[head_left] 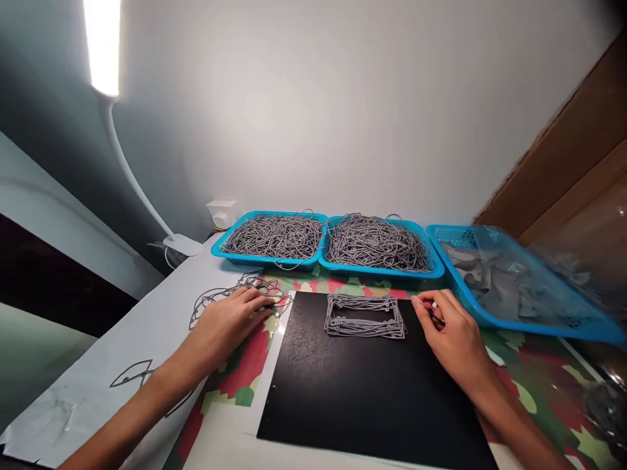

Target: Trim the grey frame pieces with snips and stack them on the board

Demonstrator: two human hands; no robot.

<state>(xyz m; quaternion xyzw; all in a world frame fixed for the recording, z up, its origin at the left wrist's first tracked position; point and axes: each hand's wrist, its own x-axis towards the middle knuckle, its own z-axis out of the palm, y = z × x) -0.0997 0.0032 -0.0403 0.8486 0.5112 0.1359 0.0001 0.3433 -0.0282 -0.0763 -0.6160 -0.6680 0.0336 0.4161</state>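
Observation:
My left hand (238,318) rests at the left over a loose heap of thin grey rubber-like loops (208,301), its fingers stretched out and apart; whether a fingertip touches a loop I cannot tell. On a black board (353,391) lies a neat stack of grey rectangular gasket-like frames (365,331) with small eyelets at the corners. To the right of that stack, above the board's right edge, my right hand (453,333) is closed, thumb against fingertips. Something thin and dark shows inside its curled fingers, too hidden to name.
Two blue baskets (267,261) heaped with tangled grey loops (375,241) stand against the wall. A third blue basket (470,297), at right, holds grey pieces under clear plastic. A lit clamp lamp (127,163) rises at left. Single loops (132,375) lie on the white surface.

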